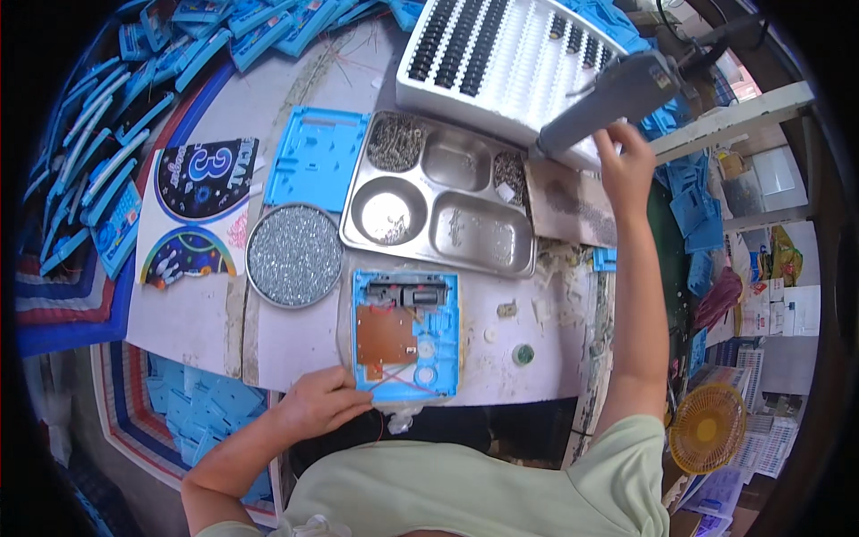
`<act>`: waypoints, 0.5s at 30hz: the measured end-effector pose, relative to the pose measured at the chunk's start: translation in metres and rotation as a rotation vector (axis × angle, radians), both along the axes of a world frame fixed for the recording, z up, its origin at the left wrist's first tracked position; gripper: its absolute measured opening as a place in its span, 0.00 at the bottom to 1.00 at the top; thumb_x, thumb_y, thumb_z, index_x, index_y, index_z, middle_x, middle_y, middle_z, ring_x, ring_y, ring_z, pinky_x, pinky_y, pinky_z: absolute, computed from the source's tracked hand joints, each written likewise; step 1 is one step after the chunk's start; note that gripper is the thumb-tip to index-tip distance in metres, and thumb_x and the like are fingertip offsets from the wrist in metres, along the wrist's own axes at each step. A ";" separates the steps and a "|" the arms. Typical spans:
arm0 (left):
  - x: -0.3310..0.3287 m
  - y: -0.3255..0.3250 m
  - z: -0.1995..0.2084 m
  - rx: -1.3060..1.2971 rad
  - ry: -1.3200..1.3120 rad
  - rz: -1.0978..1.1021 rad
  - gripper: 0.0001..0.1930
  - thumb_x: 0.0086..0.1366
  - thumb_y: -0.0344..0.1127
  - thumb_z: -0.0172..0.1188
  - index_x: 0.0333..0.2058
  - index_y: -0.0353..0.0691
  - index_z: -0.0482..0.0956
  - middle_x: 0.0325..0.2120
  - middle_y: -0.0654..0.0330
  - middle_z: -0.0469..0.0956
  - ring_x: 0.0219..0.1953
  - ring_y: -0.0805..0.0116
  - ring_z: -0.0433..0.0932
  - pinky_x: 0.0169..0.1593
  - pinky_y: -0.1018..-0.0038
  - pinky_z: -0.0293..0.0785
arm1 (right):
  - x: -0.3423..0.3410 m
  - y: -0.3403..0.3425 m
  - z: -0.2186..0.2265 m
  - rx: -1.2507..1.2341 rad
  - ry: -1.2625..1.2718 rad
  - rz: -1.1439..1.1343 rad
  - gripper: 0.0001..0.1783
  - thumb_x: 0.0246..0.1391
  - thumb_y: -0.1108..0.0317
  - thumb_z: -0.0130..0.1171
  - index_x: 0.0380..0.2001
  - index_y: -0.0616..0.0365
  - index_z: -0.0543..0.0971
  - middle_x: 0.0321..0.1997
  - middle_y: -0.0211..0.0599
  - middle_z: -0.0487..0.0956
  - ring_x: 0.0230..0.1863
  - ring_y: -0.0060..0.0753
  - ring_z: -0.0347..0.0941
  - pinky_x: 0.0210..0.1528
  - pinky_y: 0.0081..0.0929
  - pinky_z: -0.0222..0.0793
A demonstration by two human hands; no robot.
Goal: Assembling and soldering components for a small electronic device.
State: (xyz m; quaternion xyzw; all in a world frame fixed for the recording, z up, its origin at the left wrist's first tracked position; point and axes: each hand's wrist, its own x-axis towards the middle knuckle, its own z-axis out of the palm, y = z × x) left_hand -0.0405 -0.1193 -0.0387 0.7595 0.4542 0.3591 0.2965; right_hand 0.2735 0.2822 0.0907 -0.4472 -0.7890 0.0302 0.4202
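Observation:
An open blue plastic casing [452, 336] lies in front of me with a brown circuit board [383, 334], a black part at its top and thin wires inside. My left hand [322, 403] is closed at its lower left corner, fingertips pressed against the edge beside the wires. Farther right, my right hand [626, 166] is raised with fingers curled in a pinch, just under a grey cylindrical power tool [608, 103]. Whether it touches the tool or pinches something small cannot be made out.
A steel compartment tray [429, 201] holds screws and small metal parts. Left of it are a round dish [295, 255] of silvery bits, a blue panel [313, 161] and printed sheets [201, 206]. A white foam tray [510, 63] carries black parts. Blue casings [116, 143] pile up left.

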 end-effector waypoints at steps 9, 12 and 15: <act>0.000 -0.008 0.004 -0.090 0.013 0.031 0.13 0.53 0.32 0.78 0.38 0.45 0.87 0.28 0.61 0.74 0.27 0.63 0.76 0.29 0.68 0.75 | -0.078 0.190 0.011 0.593 -0.409 0.037 0.08 0.55 0.65 0.67 0.38 0.51 0.86 0.43 0.33 0.84 0.50 0.50 0.73 0.52 0.42 0.72; -0.005 0.002 0.002 -0.082 -0.030 -0.045 0.13 0.54 0.32 0.77 0.38 0.46 0.86 0.27 0.61 0.74 0.27 0.62 0.76 0.29 0.67 0.75 | -0.049 0.213 0.025 0.646 -0.539 0.198 0.05 0.54 0.69 0.64 0.34 0.55 0.83 0.41 0.41 0.83 0.45 0.53 0.75 0.48 0.44 0.71; -0.006 -0.003 -0.003 -0.146 0.043 -0.029 0.14 0.53 0.32 0.77 0.39 0.48 0.84 0.26 0.60 0.73 0.27 0.60 0.76 0.29 0.66 0.74 | -0.029 0.202 0.011 0.350 -0.348 0.300 0.07 0.59 0.68 0.63 0.38 0.58 0.82 0.42 0.43 0.83 0.40 0.48 0.78 0.45 0.40 0.73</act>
